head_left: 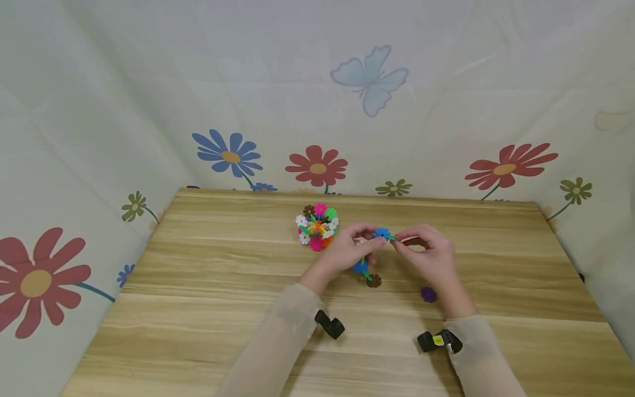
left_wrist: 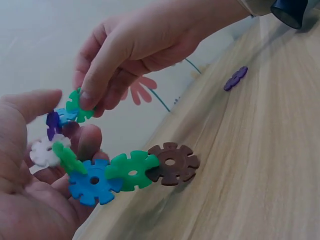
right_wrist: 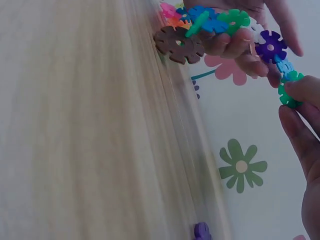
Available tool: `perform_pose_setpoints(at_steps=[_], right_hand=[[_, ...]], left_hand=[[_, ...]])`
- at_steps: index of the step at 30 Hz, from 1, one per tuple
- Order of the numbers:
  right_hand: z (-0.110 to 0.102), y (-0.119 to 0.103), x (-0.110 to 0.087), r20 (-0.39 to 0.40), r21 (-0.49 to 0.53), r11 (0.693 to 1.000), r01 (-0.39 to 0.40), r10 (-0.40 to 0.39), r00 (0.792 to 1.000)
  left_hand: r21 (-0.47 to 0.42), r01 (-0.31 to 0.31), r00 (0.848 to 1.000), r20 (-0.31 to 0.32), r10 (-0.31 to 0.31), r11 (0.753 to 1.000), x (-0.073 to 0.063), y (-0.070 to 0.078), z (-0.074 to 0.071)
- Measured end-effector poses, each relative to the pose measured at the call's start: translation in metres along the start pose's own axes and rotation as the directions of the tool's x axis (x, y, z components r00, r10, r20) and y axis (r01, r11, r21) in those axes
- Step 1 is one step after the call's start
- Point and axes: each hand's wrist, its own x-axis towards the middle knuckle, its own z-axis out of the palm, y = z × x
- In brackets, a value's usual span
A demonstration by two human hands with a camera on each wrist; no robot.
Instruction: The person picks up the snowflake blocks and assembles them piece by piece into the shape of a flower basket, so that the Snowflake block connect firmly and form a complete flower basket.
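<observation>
A chain of notched plastic discs hangs across my left hand [head_left: 347, 249], which grips it with thumb and curled fingers near a purple disc [right_wrist: 271, 46] and a white disc [left_wrist: 46, 151]. My right hand [head_left: 432, 255] pinches the green disc [right_wrist: 291, 90] at the upper end, slotted to a light blue disc [left_wrist: 66, 116] beside the left fingertips. From the left hand's fingers the lower end runs through a small green disc [left_wrist: 68, 157], a blue disc [left_wrist: 95, 182] and a larger green disc [left_wrist: 132, 171] to a brown disc [left_wrist: 173, 164], close over the table.
A loose purple disc [head_left: 429, 294] lies on the wooden table [head_left: 208, 286] near the right wrist. Left of the hands stands a round multicoloured cluster of joined discs [head_left: 317, 227]. A flower-printed cloth [head_left: 258, 88] hangs behind the table's back edge.
</observation>
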Motion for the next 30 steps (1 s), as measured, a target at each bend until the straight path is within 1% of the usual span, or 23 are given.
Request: perform_pose_setpoints(at_steps=[2, 3, 5, 6, 7, 8, 9, 10, 12, 13, 14, 15, 17, 19, 20, 23, 24, 27, 30], right_hand=[[-0.003, 0.001, -0.001, 0.019, 0.001, 1.0, -0.004, 0.004, 1.0], [-0.006, 0.001, 0.0, 0.037, -0.001, 1.0, -0.02, 0.02, 0.999], [-0.014, 0.0, 0.0, 0.095, -0.013, 0.996, -0.087, 0.088, 0.992], [-0.019, 0.0, 0.0, 0.14, -0.025, 0.99, -0.138, 0.14, 0.98], [-0.026, -0.001, 0.0, 0.195, -0.042, 0.982, -0.185, 0.19, 0.962], [-0.033, -0.001, 0.0, 0.251, -0.064, 0.969, -0.239, 0.248, 0.936], [-0.04, -0.001, 0.0, 0.308, -0.094, 0.951, -0.293, 0.308, 0.9], [-0.048, 0.0, -0.001, 0.362, -0.121, 0.936, -0.331, 0.352, 0.863], [-0.062, 0.002, -0.003, 0.458, -0.168, 0.907, -0.386, 0.419, 0.784], [-0.068, 0.002, -0.004, 0.49, -0.184, 0.895, -0.406, 0.442, 0.751], [-0.074, 0.003, -0.005, 0.511, -0.194, 0.884, -0.425, 0.461, 0.725], [-0.079, 0.004, -0.006, 0.529, -0.203, 0.876, -0.437, 0.474, 0.704], [-0.088, 0.005, -0.01, 0.551, -0.221, 0.869, -0.443, 0.486, 0.679], [-0.094, 0.007, -0.016, 0.565, -0.229, 0.869, -0.439, 0.486, 0.667], [-0.096, 0.008, -0.019, 0.575, -0.226, 0.875, -0.429, 0.475, 0.666], [-0.1, 0.01, -0.027, 0.614, -0.215, 0.889, -0.405, 0.445, 0.652], [-0.101, 0.011, -0.029, 0.625, -0.202, 0.895, -0.399, 0.431, 0.65], [-0.102, 0.012, -0.033, 0.657, -0.158, 0.916, -0.369, 0.377, 0.653], [-0.102, 0.013, -0.035, 0.671, -0.131, 0.931, -0.34, 0.335, 0.662]], left_hand=[[0.016, -0.004, 1.0, -0.001, 0.004, 1.0, 0.001, -0.002, 0.001], [0.023, -0.005, 1.0, -0.009, 0.005, 1.0, 0.001, -0.003, 0.001], [0.035, -0.001, 1.0, -0.031, 0.003, 0.999, 0.002, -0.004, 0.001], [0.036, 0.003, 0.999, -0.042, -0.002, 0.999, 0.002, -0.005, 0.001], [0.041, 0.011, 0.998, -0.055, -0.008, 0.999, 0.002, -0.006, 0.001], [0.044, 0.018, 0.998, -0.067, -0.015, 0.999, 0.001, -0.006, 0.001], [0.047, 0.026, 0.997, -0.078, -0.022, 0.999, 0.001, -0.006, 0.001], [0.049, 0.032, 0.996, -0.086, -0.028, 0.998, 0.001, -0.007, 0.001], [0.047, 0.042, 0.994, -0.101, -0.037, 0.998, 0.001, -0.007, 0.002], [0.044, 0.047, 0.993, -0.107, -0.042, 0.998, 0.001, -0.008, 0.001], [0.038, 0.049, 0.993, -0.112, -0.044, 0.998, 0.001, -0.008, 0.001], [0.032, 0.049, 0.992, -0.115, -0.045, 0.998, 0.0, -0.008, 0.001], [0.022, 0.048, 0.992, -0.119, -0.045, 0.999, 0.0, -0.009, 0.0], [0.017, 0.046, 0.992, -0.122, -0.044, 0.999, 0.0, -0.01, 0.0], [0.017, 0.048, 0.991, -0.125, -0.045, 0.999, 0.0, -0.01, 0.0], [0.017, 0.051, 0.99, -0.13, -0.049, 0.999, 0.0, -0.01, 0.0], [0.019, 0.051, 0.99, -0.13, -0.048, 0.999, 0.0, -0.011, 0.0], [0.012, 0.049, 0.991, -0.124, -0.047, 0.999, 0.001, -0.011, 0.001], [0.006, 0.046, 0.992, -0.119, -0.045, 0.999, 0.002, -0.012, 0.002]])
